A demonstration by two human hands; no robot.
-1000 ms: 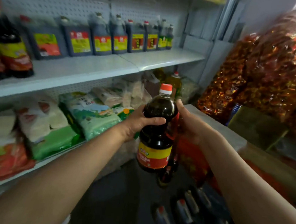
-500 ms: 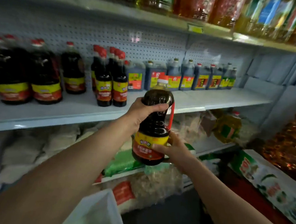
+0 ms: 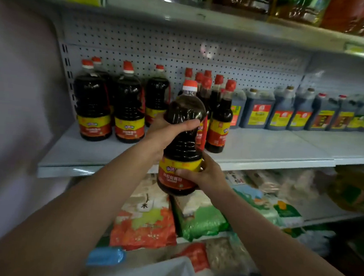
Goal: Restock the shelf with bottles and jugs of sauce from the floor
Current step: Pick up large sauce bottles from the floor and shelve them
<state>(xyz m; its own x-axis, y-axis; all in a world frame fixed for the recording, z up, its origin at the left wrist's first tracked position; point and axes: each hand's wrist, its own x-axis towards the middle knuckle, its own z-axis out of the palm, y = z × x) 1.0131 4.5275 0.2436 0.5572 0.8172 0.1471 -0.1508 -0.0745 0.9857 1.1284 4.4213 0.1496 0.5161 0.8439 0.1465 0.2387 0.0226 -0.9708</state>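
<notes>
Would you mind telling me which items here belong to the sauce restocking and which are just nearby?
Part of the job:
- sauce bottle, gripped by the left hand at its shoulder and the right hand at its label
- middle shelf
- big bottles, slim bottles and jugs already standing there

Just nearby:
- bagged goods on the lower shelf
- bottles on the top shelf

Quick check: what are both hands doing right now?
Left hand: grips the upper body of the sauce bottle.
Right hand: holds the same bottle low down, thumb across its label.
</notes>
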